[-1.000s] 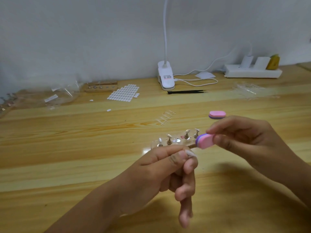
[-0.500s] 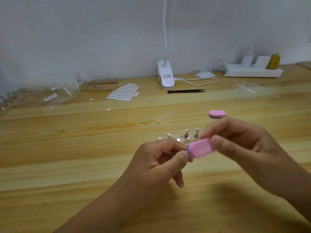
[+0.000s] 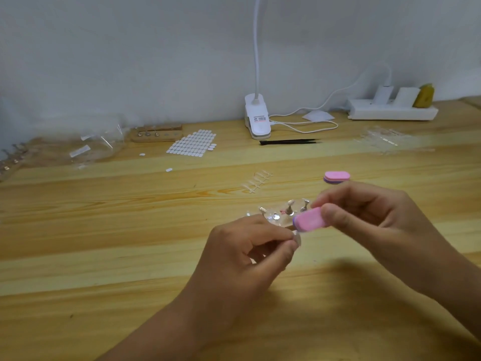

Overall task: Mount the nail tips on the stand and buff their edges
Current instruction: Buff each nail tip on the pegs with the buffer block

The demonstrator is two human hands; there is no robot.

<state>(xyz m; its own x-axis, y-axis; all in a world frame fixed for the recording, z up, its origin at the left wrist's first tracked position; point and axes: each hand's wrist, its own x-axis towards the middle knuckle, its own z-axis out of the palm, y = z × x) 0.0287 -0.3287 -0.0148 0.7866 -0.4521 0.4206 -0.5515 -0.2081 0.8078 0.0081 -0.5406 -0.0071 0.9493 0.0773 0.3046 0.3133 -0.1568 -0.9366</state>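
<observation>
Whereas lower before, buffer [image 3: 311, 219] now just above nail tip [image 3: 297, 237].

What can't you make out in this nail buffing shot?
Head view only.
Nail tip: mostly covered by the left hand's grip, blurred.
Stand: partly behind the pink buffer; tips on its posts too small to tell.
Lamp clip label: too small to read.
Clear bag: blurred contents.
</observation>
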